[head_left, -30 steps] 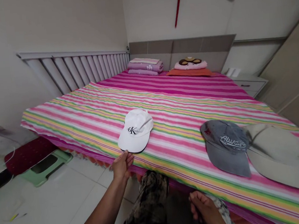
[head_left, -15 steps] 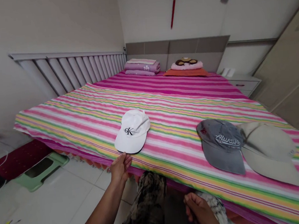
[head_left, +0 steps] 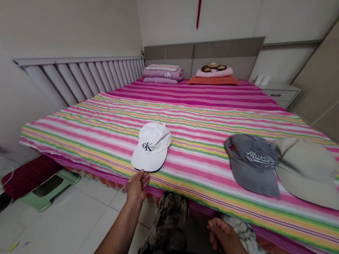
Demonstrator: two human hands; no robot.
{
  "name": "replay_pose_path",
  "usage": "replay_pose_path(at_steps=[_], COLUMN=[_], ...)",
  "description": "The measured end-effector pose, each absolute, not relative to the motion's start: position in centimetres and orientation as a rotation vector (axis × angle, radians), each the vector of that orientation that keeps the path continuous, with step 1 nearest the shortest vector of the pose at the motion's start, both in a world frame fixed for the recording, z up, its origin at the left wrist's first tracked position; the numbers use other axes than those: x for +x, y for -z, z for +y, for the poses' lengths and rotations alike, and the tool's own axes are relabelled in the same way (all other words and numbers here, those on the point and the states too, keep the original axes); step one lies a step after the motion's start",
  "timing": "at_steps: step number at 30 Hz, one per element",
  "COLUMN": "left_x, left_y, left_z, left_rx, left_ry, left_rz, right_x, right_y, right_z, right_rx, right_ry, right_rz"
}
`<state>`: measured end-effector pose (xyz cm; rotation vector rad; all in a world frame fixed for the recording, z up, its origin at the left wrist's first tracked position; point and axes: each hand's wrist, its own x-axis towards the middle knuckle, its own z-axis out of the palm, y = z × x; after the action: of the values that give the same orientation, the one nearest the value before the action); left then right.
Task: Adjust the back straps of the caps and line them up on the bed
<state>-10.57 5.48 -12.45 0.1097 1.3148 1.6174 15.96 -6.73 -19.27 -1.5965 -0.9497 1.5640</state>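
A white baseball cap [head_left: 152, 146] with black letters on its front lies on the striped bedspread [head_left: 195, 148], brim towards me. My left hand [head_left: 136, 185] pinches the edge of that brim between thumb and fingers at the bed's near edge. Lower down, my right hand [head_left: 224, 235] hangs in front of the bed with its fingers curled, close to my knee; whether anything is inside is hidden. To the right lie a grey cap [head_left: 253, 165] with white lettering and a beige cap [head_left: 310, 173], side by side with their edges touching.
Folded purple bedding [head_left: 163, 75] and a pink pillow on an orange cloth [head_left: 213, 80] sit by the headboard [head_left: 228, 51]. A slatted rail [head_left: 86, 75] lines the left side. On the floor stands a green stool [head_left: 51, 189]; a white nightstand [head_left: 283, 92] is at far right.
The view shifts slightly left and back. My left hand stays on the white cap's brim, and my right hand stays low with curled fingers. The caps keep their places on the bed.
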Motion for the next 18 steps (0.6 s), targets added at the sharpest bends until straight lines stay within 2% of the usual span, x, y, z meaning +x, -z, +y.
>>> replay_pose_path(at_steps=[12,18], left_x=[-10.1,-10.5], left_y=[9.2,10.0], left_z=[5.7,5.3], left_rx=[0.124,0.009], left_ry=[-1.764,-1.766], left_rz=[1.191,1.244], right_x=[15.3,15.3], right_y=[17.6,17.6], right_z=[-6.9,-7.0], right_rx=[-1.573,-1.578], right_ry=[-1.578,-1.582], right_rz=[-0.959,-0.944])
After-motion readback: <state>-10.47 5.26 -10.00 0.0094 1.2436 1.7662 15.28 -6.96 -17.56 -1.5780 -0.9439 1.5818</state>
